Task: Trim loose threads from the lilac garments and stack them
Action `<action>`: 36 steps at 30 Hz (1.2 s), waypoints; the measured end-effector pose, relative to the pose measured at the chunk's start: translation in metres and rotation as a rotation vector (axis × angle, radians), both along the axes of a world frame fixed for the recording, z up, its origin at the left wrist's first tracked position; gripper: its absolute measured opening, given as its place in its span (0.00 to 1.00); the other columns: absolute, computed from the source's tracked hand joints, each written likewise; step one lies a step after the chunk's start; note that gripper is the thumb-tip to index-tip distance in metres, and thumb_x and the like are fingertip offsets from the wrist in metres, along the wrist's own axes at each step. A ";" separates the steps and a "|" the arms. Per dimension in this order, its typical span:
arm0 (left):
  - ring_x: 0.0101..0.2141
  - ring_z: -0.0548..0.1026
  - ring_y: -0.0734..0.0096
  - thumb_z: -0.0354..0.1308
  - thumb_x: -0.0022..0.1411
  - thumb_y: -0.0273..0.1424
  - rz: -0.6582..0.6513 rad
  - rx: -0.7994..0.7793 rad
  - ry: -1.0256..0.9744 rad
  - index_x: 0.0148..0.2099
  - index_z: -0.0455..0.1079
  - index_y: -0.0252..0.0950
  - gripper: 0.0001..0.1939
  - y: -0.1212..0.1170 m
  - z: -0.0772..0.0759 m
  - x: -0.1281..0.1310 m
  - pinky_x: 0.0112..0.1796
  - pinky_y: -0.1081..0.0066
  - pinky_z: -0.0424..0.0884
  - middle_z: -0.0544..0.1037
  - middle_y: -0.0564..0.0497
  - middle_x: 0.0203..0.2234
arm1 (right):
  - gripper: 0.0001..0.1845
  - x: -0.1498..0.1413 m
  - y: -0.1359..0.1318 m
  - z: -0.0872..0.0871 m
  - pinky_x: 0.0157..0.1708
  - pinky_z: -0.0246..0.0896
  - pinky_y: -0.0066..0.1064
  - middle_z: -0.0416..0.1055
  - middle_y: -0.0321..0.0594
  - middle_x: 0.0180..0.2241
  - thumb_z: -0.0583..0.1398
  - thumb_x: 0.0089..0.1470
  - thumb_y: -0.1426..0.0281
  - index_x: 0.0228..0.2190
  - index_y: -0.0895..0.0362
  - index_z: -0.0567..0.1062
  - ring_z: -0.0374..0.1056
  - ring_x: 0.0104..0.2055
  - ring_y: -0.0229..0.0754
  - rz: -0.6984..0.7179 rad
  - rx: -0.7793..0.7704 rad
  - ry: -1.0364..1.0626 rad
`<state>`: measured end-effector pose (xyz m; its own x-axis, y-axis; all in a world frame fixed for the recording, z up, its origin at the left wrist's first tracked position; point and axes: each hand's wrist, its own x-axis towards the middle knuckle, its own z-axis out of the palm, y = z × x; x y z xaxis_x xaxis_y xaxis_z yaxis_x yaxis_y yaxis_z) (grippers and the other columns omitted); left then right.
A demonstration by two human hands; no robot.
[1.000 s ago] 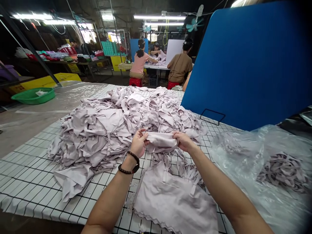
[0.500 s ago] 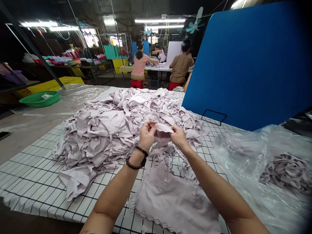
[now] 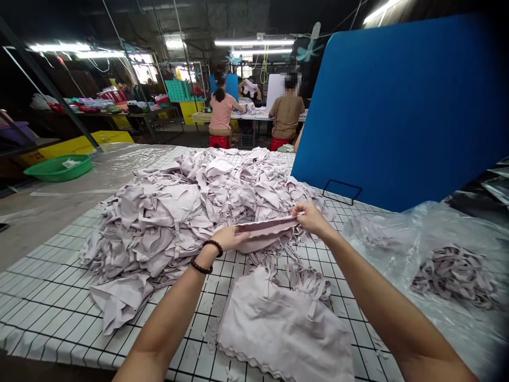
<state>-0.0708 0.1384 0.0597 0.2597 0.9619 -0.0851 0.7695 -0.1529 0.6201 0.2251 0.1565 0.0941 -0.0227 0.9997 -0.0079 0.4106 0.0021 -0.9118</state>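
Observation:
Between my hands a pale lilac garment (image 3: 264,237) is stretched out, its scalloped edge running from one hand to the other. My left hand (image 3: 229,237) is at its left end, partly inside the fabric, with fingers pressed to it. At the right end my right hand (image 3: 310,217) pinches the edge. Just beyond lies a large heap of similar garments (image 3: 159,207). Closer to me, a flat stack of strapped camisole tops (image 3: 286,323) with wavy hems rests on the grid-patterned cloth (image 3: 59,297).
A tall blue board (image 3: 389,116) stands at the right, by a black wire stand (image 3: 342,191). Clear plastic bags (image 3: 397,265) with bundled strips (image 3: 453,278) lie right. A green basin (image 3: 59,168) sits far left. Two seated people (image 3: 222,114) work in the background.
My hands have moved apart, pulling the garment's edge out wide. The left hand went left and lower, the right hand slightly right. The view has shifted a little.

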 end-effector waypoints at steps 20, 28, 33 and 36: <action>0.17 0.58 0.82 0.60 0.52 0.47 -0.254 -0.393 -0.793 0.24 0.68 0.29 0.23 0.008 0.025 0.026 0.19 0.78 0.50 0.64 0.56 0.15 | 0.15 -0.048 -0.016 -0.027 0.53 0.52 0.40 0.67 0.42 0.50 0.63 0.45 0.57 0.31 0.54 0.80 0.62 0.52 0.50 0.593 0.059 -0.184; 0.19 0.66 0.76 0.62 0.49 0.40 -0.235 -0.546 -0.948 0.29 0.70 0.28 0.17 0.002 0.039 0.017 0.22 0.76 0.58 0.70 0.51 0.18 | 0.20 -0.048 -0.018 -0.011 0.46 0.57 0.34 0.70 0.38 0.45 0.64 0.44 0.60 0.40 0.54 0.75 0.65 0.46 0.43 0.741 -0.145 0.173; 0.18 0.63 0.79 0.61 0.43 0.35 -0.219 -0.542 -1.051 0.26 0.68 0.30 0.12 0.010 0.037 0.007 0.21 0.76 0.56 0.67 0.54 0.17 | 0.17 -0.063 -0.011 -0.020 0.29 0.55 0.27 0.65 0.31 0.23 0.66 0.40 0.59 0.24 0.60 0.73 0.59 0.26 0.33 0.654 -0.113 0.173; 0.21 0.66 0.76 0.60 0.43 0.34 -0.207 -0.531 -1.059 0.32 0.70 0.30 0.14 0.014 0.042 -0.004 0.23 0.76 0.59 0.71 0.52 0.21 | 0.19 -0.055 -0.005 -0.002 0.28 0.54 0.26 0.63 0.32 0.22 0.64 0.44 0.56 0.23 0.61 0.71 0.58 0.25 0.33 0.639 -0.091 0.256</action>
<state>-0.0747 0.1523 0.1017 0.5856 0.8033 -0.1087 -0.1692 0.2523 0.9528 0.1697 0.1511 0.0917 -0.6190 0.7853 -0.0074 0.1266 0.0904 -0.9878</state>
